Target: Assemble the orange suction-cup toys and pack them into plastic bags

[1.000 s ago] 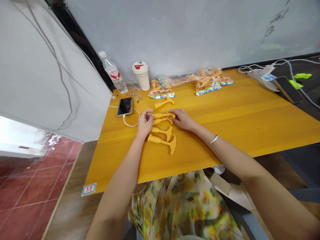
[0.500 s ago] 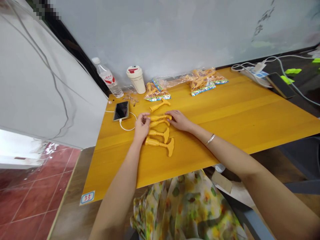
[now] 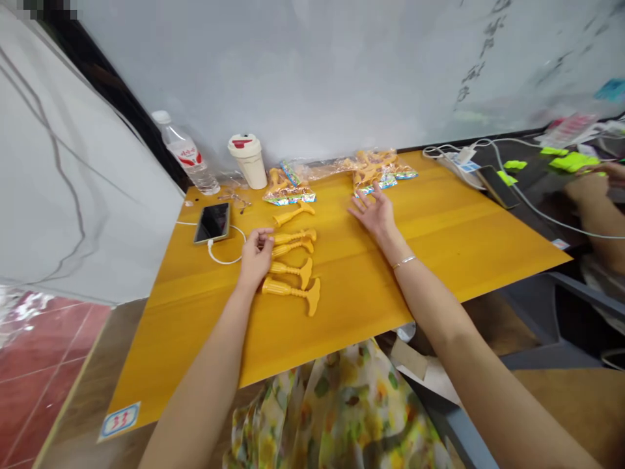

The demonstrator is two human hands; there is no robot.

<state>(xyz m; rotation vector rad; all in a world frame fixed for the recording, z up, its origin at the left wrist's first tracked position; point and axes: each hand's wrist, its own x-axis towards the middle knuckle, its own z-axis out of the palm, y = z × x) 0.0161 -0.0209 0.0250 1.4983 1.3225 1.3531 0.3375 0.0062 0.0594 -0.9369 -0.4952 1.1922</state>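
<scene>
My left hand (image 3: pixel 258 255) is closed at the handle end of a yellow plastic hammer-shaped piece (image 3: pixel 299 237), which lies on the table. Just below it, a second such piece (image 3: pixel 295 248) lies close alongside, its handle end partly behind my fingers. Nearer to me are a third piece (image 3: pixel 293 268) and a larger-looking one (image 3: pixel 290 290), heads pointing right. One more piece (image 3: pixel 293 213) lies farther back, tilted. My right hand (image 3: pixel 375 213) hovers with fingers spread and nothing in it, just in front of the clear bags of yellow pieces (image 3: pixel 374 170).
Another bag of yellow pieces (image 3: pixel 289 187) lies by a white lidded cup (image 3: pixel 249 163) and a water bottle (image 3: pixel 188 156). A phone (image 3: pixel 213 223) with a white cable lies on the left. At right, a dark phone (image 3: pixel 497 187), cables, green pieces (image 3: pixel 576 161) and another person's arm (image 3: pixel 593 202).
My right hand has let go of the head of the yellow piece and moved right and back toward the bags, opening its fingers. My left hand stays at the handle end. The view has shifted right.
</scene>
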